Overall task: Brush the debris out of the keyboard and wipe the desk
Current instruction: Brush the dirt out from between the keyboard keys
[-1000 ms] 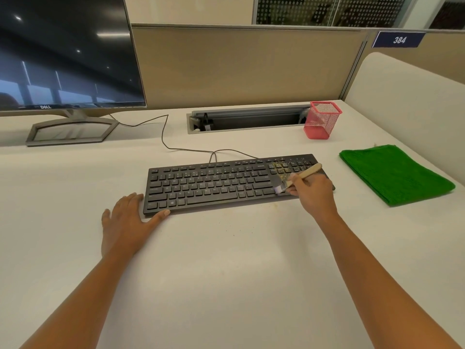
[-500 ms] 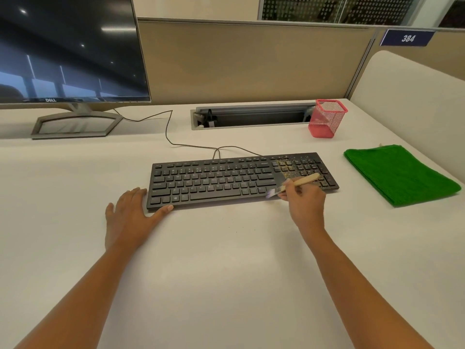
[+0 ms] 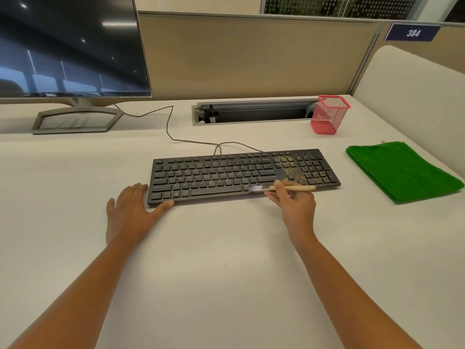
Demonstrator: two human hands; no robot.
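A black keyboard [image 3: 216, 176] lies on the white desk [image 3: 226, 260], with yellowish debris [image 3: 293, 170] scattered over its right part near the number pad. My right hand [image 3: 294, 205] grips a small wooden-handled brush [image 3: 286, 188]; its pale bristles rest on the keyboard's front row, left of the debris. My left hand [image 3: 130, 210] lies flat on the desk with fingers straight, its thumb against the keyboard's front left corner. A folded green cloth [image 3: 402, 170] lies to the right of the keyboard.
A monitor [image 3: 68, 46] on a grey stand [image 3: 75, 119] stands at the back left. The keyboard cable [image 3: 173, 132] runs toward it. A red mesh pen cup [image 3: 328, 114] stands beside a cable slot [image 3: 251, 113]. Partition panels [image 3: 239, 54] bound the desk behind and right.
My right hand has swept the brush leftward along the keyboard's front row, away from the number pad. The left hand has stayed at the keyboard's left corner.
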